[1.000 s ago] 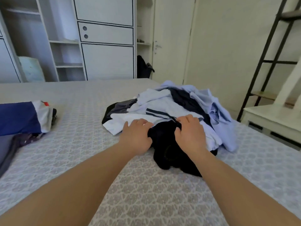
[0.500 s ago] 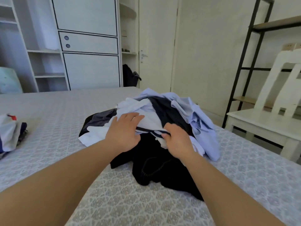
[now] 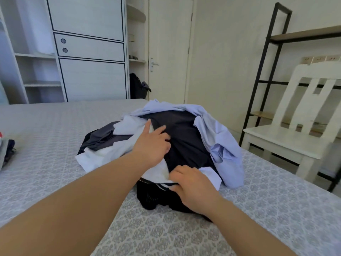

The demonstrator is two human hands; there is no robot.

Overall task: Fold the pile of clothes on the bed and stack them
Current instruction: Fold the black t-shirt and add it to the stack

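A loose pile of clothes (image 3: 184,141) lies in the middle of the bed (image 3: 55,163): a light blue shirt (image 3: 221,145) on top right, a dark navy garment (image 3: 184,137) in the centre, a white garment (image 3: 110,156) at the left, a black one (image 3: 153,196) at the front. My left hand (image 3: 153,145) rests on the pile with fingers stretched over the white and navy cloth. My right hand (image 3: 191,185) pinches the white garment's striped hem at the front of the pile.
A white chair (image 3: 287,137) stands close to the bed's right side, with a black metal shelf frame (image 3: 262,71) behind it. Folded clothes (image 3: 5,150) peek in at the far left edge. A white wardrobe (image 3: 88,52) and a door (image 3: 169,48) stand beyond the bed.
The view has swung right and closer to the pile. My left hand has reached further up onto the pile, and my right hand has moved from the black garment to the white hem.
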